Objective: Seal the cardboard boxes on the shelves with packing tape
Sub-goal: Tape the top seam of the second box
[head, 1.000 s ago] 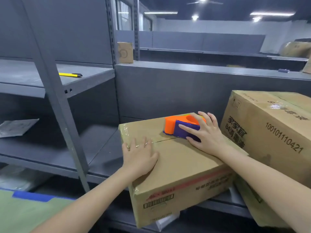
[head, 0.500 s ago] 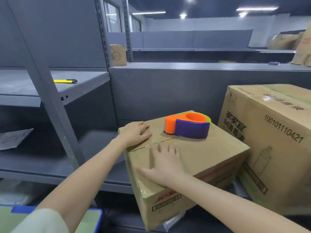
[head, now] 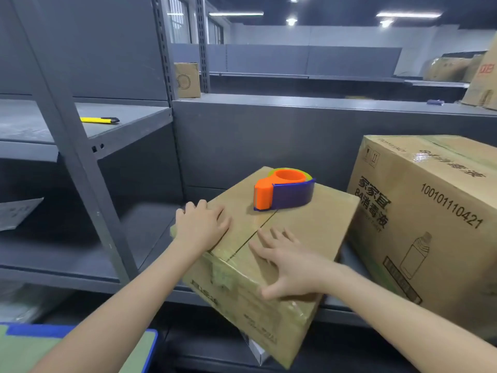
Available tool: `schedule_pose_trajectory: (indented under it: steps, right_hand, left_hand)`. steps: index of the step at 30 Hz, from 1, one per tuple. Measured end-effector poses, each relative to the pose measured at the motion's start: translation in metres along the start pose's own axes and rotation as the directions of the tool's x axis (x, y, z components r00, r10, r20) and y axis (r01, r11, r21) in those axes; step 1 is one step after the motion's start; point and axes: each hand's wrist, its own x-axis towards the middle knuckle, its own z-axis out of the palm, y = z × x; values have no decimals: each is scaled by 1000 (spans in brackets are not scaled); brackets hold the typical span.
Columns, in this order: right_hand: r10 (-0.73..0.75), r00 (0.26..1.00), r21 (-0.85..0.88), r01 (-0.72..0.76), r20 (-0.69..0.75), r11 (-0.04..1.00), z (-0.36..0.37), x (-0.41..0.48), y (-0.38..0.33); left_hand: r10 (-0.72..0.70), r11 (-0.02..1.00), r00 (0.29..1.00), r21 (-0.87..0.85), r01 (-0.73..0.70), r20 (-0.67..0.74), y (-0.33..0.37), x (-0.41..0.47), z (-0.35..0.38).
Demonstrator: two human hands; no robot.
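Observation:
A small cardboard box (head: 309,230) sits on the grey shelf (head: 80,259), one corner jutting out over the shelf's front edge. Clear tape runs along its top seam. An orange and purple tape dispenser (head: 282,191) rests on the far part of its top, with no hand on it. My left hand (head: 200,226) lies flat on the box's left top edge. My right hand (head: 289,262) presses flat on the near top, fingers spread, thumb over the front edge.
A larger printed cardboard box (head: 430,211) stands just right of the small one. A yellow utility knife (head: 99,120) lies on the upper left shelf. A grey upright post (head: 80,168) stands at left. More boxes sit on far shelves.
My right hand let go of the tape dispenser and came down flat onto the near top of the box. My left hand shifted to the left top edge. The box turned, one corner now facing me.

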Motion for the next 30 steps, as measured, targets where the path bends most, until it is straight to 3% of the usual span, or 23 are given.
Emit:
schedule_pose_trajectory:
  steps: [7, 12, 21, 24, 27, 30]
  right_hand:
    - [-64, 985, 65, 55, 159, 996, -22, -3, 67]
    - [-42, 986, 112, 24, 159, 993, -26, 10, 81]
    - [-33, 965, 161, -10, 262, 987, -43, 22, 98]
    - [106, 992, 236, -120, 72, 964, -57, 29, 100]
    - [232, 932, 152, -196, -280, 969, -66, 49, 105]
    - [259, 859, 45, -267, -442, 963, -72, 74, 109]
  left_hand:
    - [-135, 990, 982, 24, 139, -129, 29, -17, 10]
    - [-152, 981, 972, -150, 125, -180, 36, 0, 15]
    - [-110, 990, 987, -101, 99, -116, 41, 12, 14]
    - [-7, 969, 997, -248, -13, -77, 41, 20, 6]
    - [94, 767, 995, -634, -98, -39, 47, 30, -6]
    - [47, 570, 999, -820, -40, -16, 56, 46, -13]
